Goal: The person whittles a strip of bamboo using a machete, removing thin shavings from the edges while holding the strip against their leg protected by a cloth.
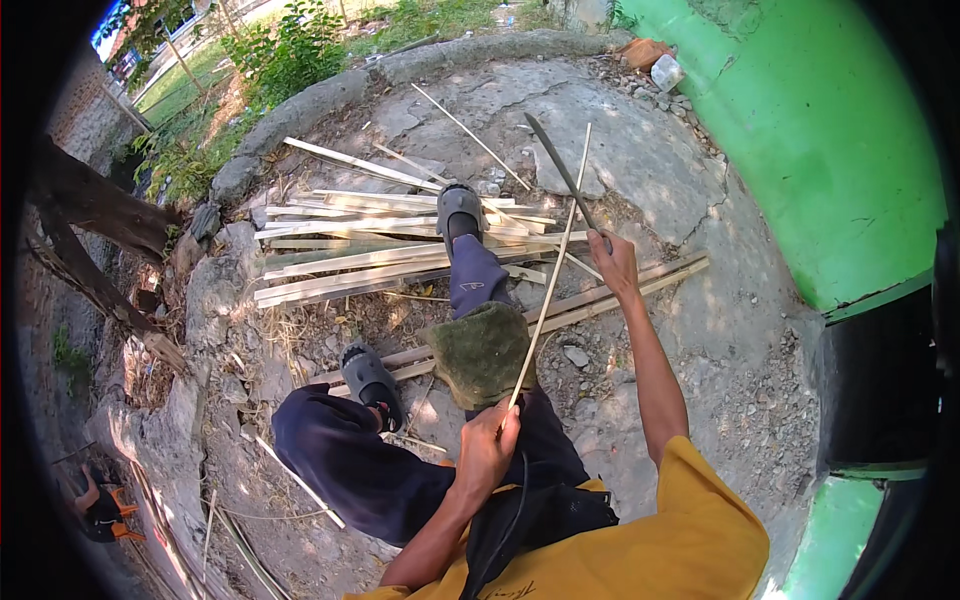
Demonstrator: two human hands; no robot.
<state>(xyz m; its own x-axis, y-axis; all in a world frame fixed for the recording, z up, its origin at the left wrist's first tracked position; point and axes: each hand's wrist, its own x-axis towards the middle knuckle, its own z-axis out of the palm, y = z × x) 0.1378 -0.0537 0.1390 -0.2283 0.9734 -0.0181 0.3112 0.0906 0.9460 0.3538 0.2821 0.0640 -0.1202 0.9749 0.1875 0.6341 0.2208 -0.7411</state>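
Note:
My left hand (487, 447) is closed around the near end of a thin pale bamboo strip (545, 305), low in front of my body. The strip slants up and away to the right, past a worn green cloth pad (481, 353) laid over my leg. Farther out, my right hand (615, 263) grips a long dark-bladed knife (556, 158), its tip pointing away and to the left. Blade and strip cross just beyond my right hand; whether they touch I cannot tell. The knife's handle is mostly hidden in my fingers.
Several split bamboo slats (350, 262) lie piled under and around my outstretched foot in a grey clog (460, 205). Two longer slats (640, 288) pass beneath my leg. A green wall (800, 130) rises at right, a tree trunk (105, 205) at left, a low concrete rim (430, 62) ahead.

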